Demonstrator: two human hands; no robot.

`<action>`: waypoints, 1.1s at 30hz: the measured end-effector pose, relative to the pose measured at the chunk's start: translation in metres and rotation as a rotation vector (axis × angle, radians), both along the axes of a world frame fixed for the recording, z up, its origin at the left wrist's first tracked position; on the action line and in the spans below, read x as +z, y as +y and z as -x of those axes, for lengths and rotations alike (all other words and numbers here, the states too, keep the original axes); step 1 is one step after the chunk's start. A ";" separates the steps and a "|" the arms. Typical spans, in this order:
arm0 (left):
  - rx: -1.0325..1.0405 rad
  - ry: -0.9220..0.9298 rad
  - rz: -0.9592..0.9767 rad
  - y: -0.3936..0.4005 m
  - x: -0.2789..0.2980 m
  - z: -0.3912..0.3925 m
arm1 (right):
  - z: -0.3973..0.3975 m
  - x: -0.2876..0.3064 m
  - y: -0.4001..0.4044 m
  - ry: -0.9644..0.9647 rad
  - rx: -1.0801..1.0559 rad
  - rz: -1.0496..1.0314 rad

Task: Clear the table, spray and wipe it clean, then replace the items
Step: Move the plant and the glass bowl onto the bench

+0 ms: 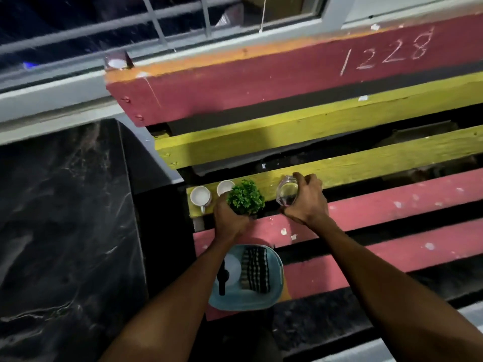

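Observation:
My left hand (pixel 230 218) grips the pot of a small green plant (pixel 245 195) at the left end of a pink and yellow slatted bench (pixel 366 163). My right hand (pixel 307 202) is closed around a clear glass (pixel 287 190), tilted on its side just above the yellow slat. Two white cups (pixel 200 196) (pixel 225 187) stand on that slat to the left of the plant. Nearer to me, a light blue basin (pixel 277 280) rests on the pink slats and holds a black-and-white checked cloth (pixel 255 270) and a spray bottle with a black nozzle (pixel 224 273).
A dark marble table top (pixel 65 218) fills the left side. A window with grey bars (pixel 156 19) runs along the top. A small glass (pixel 116 61) sits on the bench's upper pink plank, which has "1228" scratched on it. Dark gaps separate the slats.

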State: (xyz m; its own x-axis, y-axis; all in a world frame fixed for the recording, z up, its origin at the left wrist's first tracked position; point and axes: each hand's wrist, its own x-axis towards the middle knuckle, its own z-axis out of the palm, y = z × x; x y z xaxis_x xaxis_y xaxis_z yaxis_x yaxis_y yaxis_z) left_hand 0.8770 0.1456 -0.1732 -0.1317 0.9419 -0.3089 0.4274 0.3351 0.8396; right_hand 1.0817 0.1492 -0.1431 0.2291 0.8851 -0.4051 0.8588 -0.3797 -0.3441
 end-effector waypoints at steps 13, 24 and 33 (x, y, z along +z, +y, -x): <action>-0.085 0.138 -0.002 0.043 -0.082 -0.050 | -0.028 -0.093 0.049 -0.072 0.043 0.034; 0.018 0.167 0.042 0.050 -0.111 -0.067 | -0.034 -0.120 0.058 -0.064 0.073 0.032; -0.016 0.094 -0.001 0.058 -0.115 -0.066 | -0.032 -0.127 0.061 -0.057 0.083 0.027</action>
State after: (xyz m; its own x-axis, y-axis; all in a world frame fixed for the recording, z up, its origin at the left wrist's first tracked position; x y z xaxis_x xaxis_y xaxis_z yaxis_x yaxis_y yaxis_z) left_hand 0.9429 0.2034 -0.2885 -0.1449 0.9443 -0.2954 0.5099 0.3271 0.7956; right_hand 1.1139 0.2102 -0.2700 0.1785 0.8911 -0.4173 0.9058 -0.3144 -0.2839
